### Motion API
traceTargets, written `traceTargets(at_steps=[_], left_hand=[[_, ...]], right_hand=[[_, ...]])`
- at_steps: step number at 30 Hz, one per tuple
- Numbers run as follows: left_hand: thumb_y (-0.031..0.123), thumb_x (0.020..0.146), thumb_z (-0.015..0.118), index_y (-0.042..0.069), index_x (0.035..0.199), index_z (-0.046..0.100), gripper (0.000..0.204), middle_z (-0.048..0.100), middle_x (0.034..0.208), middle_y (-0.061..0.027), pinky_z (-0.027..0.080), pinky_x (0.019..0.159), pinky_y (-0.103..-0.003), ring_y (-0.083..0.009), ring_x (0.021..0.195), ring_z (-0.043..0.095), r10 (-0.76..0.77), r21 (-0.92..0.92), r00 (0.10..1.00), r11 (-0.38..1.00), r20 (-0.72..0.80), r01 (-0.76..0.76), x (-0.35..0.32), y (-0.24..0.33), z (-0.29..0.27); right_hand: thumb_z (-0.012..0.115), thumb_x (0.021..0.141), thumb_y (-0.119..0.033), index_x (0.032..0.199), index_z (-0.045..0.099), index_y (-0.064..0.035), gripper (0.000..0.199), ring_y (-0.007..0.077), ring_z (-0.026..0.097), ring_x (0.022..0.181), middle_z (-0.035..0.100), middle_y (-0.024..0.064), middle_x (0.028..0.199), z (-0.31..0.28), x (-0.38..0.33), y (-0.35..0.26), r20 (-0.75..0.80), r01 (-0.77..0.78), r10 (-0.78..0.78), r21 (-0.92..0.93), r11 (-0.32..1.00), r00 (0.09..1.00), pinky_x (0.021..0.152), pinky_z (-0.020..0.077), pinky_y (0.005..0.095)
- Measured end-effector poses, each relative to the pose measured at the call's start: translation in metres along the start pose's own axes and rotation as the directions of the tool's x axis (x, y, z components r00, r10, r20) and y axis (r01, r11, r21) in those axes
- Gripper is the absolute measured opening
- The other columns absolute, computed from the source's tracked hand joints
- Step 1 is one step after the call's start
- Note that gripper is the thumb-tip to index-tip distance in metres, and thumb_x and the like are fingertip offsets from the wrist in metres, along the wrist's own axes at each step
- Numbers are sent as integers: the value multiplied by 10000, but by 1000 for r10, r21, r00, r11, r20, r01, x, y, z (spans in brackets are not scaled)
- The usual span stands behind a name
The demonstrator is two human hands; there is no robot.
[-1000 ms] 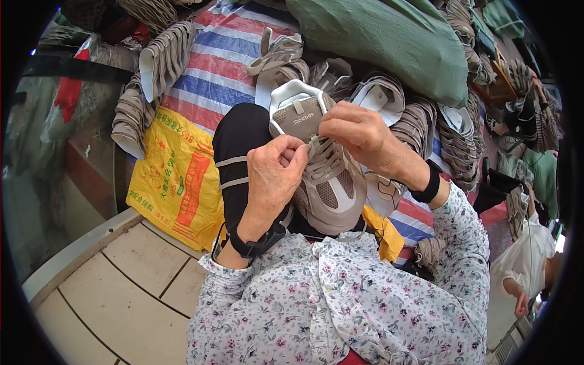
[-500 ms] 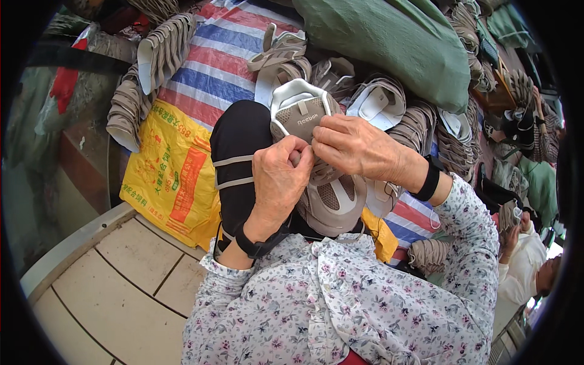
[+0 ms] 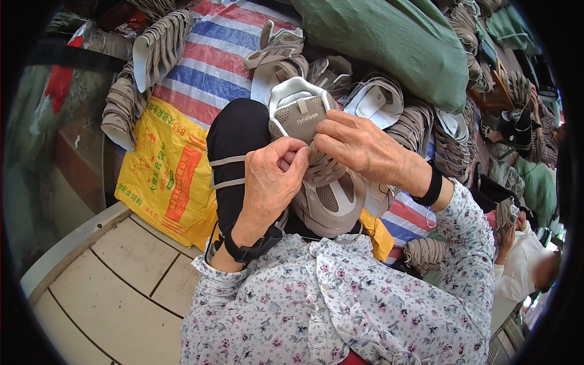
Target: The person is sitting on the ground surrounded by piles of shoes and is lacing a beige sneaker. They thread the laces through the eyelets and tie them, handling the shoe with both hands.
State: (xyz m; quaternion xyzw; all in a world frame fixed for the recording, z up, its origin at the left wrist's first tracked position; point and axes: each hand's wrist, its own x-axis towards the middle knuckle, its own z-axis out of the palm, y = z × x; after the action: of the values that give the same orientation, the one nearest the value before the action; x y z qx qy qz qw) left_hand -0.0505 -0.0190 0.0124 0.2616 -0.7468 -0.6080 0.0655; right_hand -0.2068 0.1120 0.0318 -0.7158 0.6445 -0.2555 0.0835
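Note:
A beige and grey shoe upper [image 3: 331, 207] with a pale lining rests against my lap, its toe toward me and its tongue [image 3: 302, 125] away from me. My left hand [image 3: 275, 173] is closed in a pinch at the top of the lacing, on the left side. From the right, my right hand [image 3: 353, 143] pinches close to the tongue, its fingertips almost meeting the left ones. Crossed laces [image 3: 322, 171] show just below the fingers. The lace ends between my fingers are mostly hidden. Beside the shoe on the left is my black-clad knee [image 3: 234, 131].
Loose uppers [image 3: 280, 52] and nested stacks [image 3: 164, 48] of the same kind lie around on a striped plastic sheet [image 3: 213, 70]. A green sack [image 3: 383, 48] lies beyond. At left is a yellow bag [image 3: 164, 170]. Another person [image 3: 517, 261] handles uppers at far right.
My left fingertips have shifted slightly and my left wrist is a little lower and further left. My right hand stays near the tongue. The whole view has moved slightly.

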Motion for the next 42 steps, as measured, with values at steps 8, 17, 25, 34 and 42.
traceTargets(at_steps=[8,17,25,34,42], left_hand=[[63,907,667,-26,938,689,96,636,650,-6,461,500,-185,-35,541,575,58,54,998,997,-36,-56,-5,4,0],[62,913,648,-22,907,692,95,627,634,-1,450,513,-193,-35,555,569,98,126,994,988,-48,-91,-6,9,-12],[149,991,526,12,953,712,233,546,589,26,266,439,-162,3,465,388,-176,-181,904,948,390,262,-4,25,-52],[39,890,637,3,1052,697,176,569,639,21,299,447,-174,12,492,395,-8,-158,981,987,194,39,-4,3,-25],[37,796,731,30,909,636,148,537,587,-25,400,483,-294,-121,475,479,246,364,964,910,-95,-197,-8,7,6]], right_hand=[[688,715,59,917,590,5,231,281,632,825,622,103,879,-11,-12,-3,-32,-212,221,191,959,975,698,518,332],[687,809,49,912,670,5,113,135,619,729,658,50,809,15,-17,-11,-92,-429,639,668,608,764,652,486,277],[610,838,95,907,664,11,122,62,597,756,656,8,796,-12,-42,8,-179,-561,778,598,572,603,668,484,231],[653,842,39,958,631,-2,125,282,628,767,590,120,900,15,-21,-11,-272,-349,467,387,854,841,661,496,373],[639,833,60,972,613,14,148,316,624,789,589,132,918,14,-24,-12,-250,-317,432,392,863,866,671,495,383]])
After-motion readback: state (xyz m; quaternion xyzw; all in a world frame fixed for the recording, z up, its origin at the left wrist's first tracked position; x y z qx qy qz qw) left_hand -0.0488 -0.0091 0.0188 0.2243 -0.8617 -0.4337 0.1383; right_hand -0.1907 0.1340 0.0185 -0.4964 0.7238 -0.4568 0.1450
